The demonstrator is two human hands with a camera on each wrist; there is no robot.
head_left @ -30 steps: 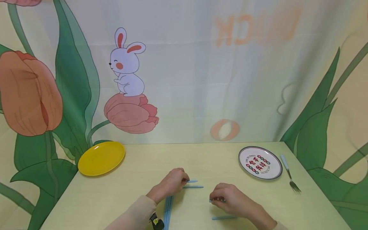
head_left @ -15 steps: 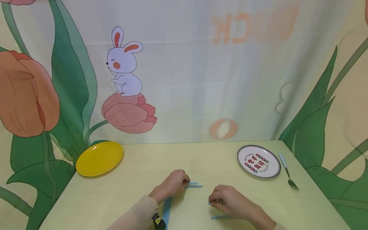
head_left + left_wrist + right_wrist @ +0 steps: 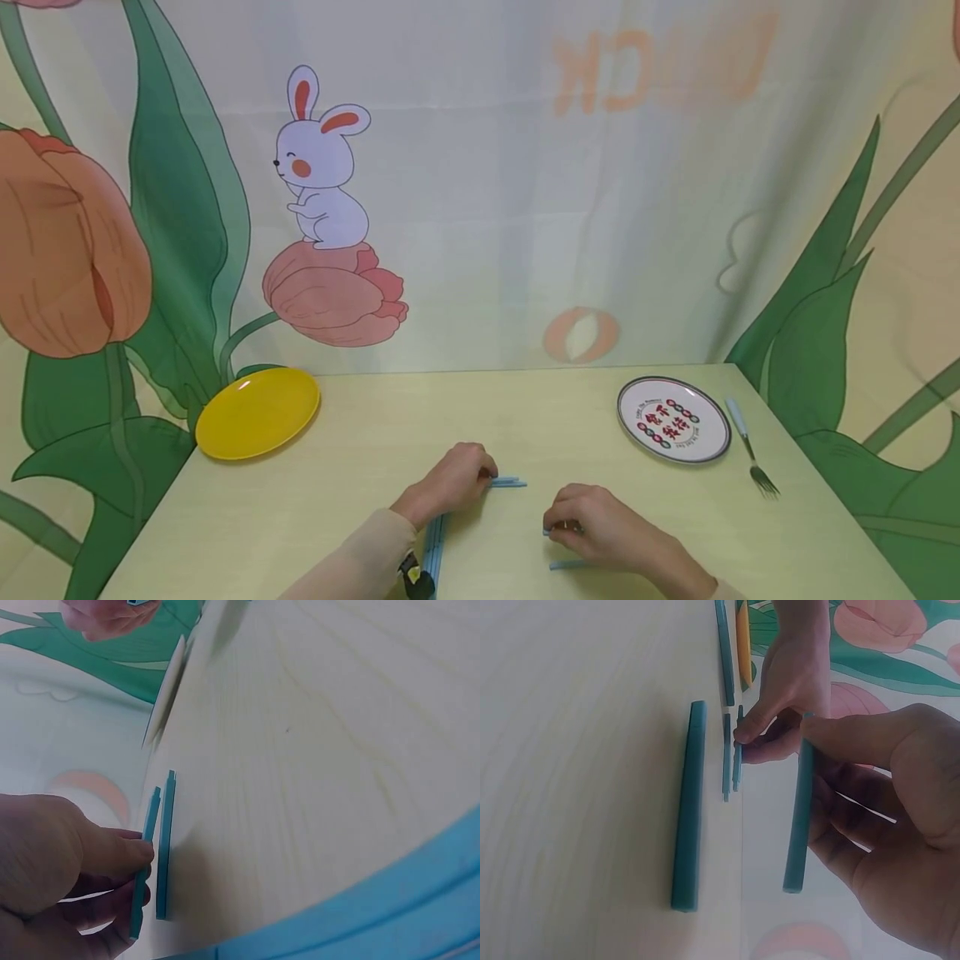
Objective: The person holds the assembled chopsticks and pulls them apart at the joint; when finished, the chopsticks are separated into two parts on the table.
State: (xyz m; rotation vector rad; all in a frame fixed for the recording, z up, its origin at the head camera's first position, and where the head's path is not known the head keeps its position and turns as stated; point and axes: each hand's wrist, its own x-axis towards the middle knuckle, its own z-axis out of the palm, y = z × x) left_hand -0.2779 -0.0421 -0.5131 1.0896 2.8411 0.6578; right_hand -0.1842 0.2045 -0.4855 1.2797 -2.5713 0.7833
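Observation:
Near the middle of the table, my left hand (image 3: 455,479) pinches a short, slim blue stick (image 3: 152,814) with a narrowed end. Close beside it, nearly parallel, a similar blue stick (image 3: 166,847) lies on the tabletop. My right hand (image 3: 596,521) holds another short blue stick (image 3: 800,825) between thumb and fingers, raised off the table. Below that hand lies one more blue stick (image 3: 689,817), partly hidden by the hand in the head view. Longer blue strips (image 3: 435,542) lie side by side under my left forearm, which covers part of them.
A yellow plate (image 3: 258,414) sits at the table's back left. At the back right are a white plate (image 3: 673,419) with red lettering and a fork (image 3: 752,450) with a pale handle. A printed curtain (image 3: 480,208) hangs along the table's back edge.
My left hand has moved slightly down, bringing its stick close to the one lying on the table. My right hand has sunk slightly, still holding its stick.

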